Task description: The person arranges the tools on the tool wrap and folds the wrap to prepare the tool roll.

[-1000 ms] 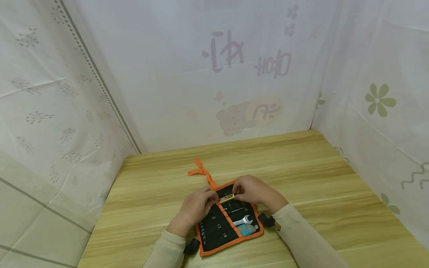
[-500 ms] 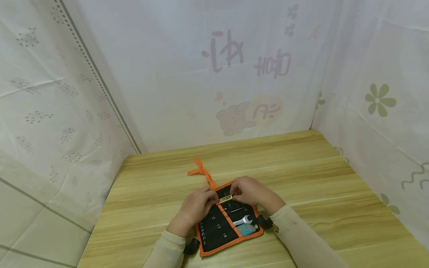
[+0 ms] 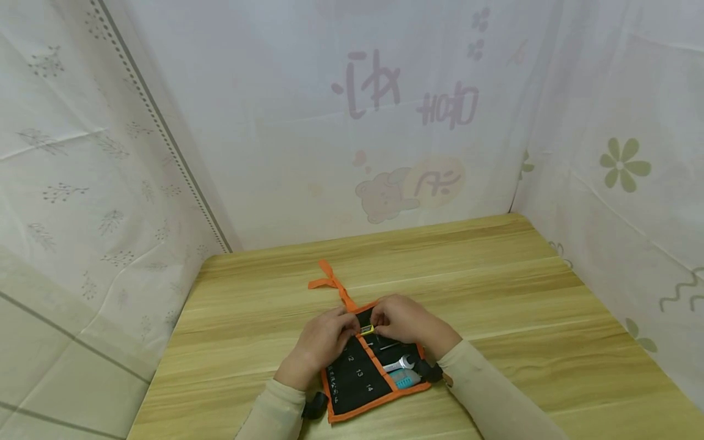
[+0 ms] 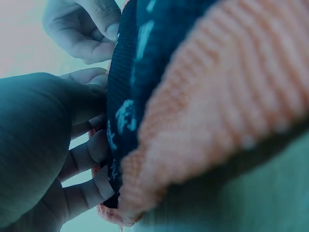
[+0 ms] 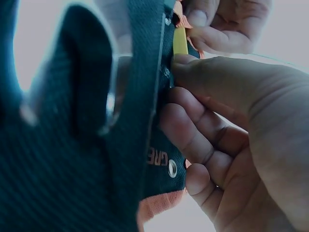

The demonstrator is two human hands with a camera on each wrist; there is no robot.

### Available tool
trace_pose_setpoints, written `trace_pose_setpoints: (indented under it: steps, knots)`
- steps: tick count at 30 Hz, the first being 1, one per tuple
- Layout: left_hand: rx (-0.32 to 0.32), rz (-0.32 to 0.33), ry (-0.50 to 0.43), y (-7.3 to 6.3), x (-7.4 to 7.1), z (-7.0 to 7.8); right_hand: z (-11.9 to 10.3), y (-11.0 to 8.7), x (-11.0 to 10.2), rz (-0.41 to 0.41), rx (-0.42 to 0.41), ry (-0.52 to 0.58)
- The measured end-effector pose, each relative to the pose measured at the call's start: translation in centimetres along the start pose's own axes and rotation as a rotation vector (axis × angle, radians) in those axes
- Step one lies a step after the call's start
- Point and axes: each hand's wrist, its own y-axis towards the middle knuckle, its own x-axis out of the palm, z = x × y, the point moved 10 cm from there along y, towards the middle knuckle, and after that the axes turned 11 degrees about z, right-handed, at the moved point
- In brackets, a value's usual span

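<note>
Holding one pouch (image 3: 354,384), one yellow case (image 5: 180,41): two hands (image 3: 323,338) (image 3: 408,319).

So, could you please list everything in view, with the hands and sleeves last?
Table: 1, yellowish wood grain, under the pouch
Cloth: count unclear, white with printed motifs, behind and beside the table
Tool pouch: 1, black with orange trim, on the table
Tie: 1, orange, at the pouch's far edge
Yellow item: 1, yellow, between the hands
Thin rod: 1, silvery, on the pouch
Wrench: 1, silver, partly in a pocket
Teal tool: 1, teal, beside the wrench
Eyelet: 1 visible, silver, on the pouch
Wrist units: 2, black, one by each wrist
Left hand: 1, bare, gripping the pouch
Right hand: 1, bare, pinching the yellow item
Sleeves: 2, cream, on both arms
</note>
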Motion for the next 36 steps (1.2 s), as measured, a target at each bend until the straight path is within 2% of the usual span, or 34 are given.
trace_pose_setpoints:
  steps: [15, 25, 36]
  knots:
    - [-0.014, 0.001, -0.011, -0.03, 0.00, -0.04, 0.32, -0.13, 0.24, -0.017, 0.044, 0.009]
    - [-0.012, -0.003, -0.005, 0.03, -0.19, 0.22, -0.09, 0.12, 0.74, -0.014, -0.004, 0.003]
    - [0.008, 0.006, -0.002, -0.02, -0.05, 0.30, -0.60, 0.15, 0.89, -0.022, -0.013, 0.020]
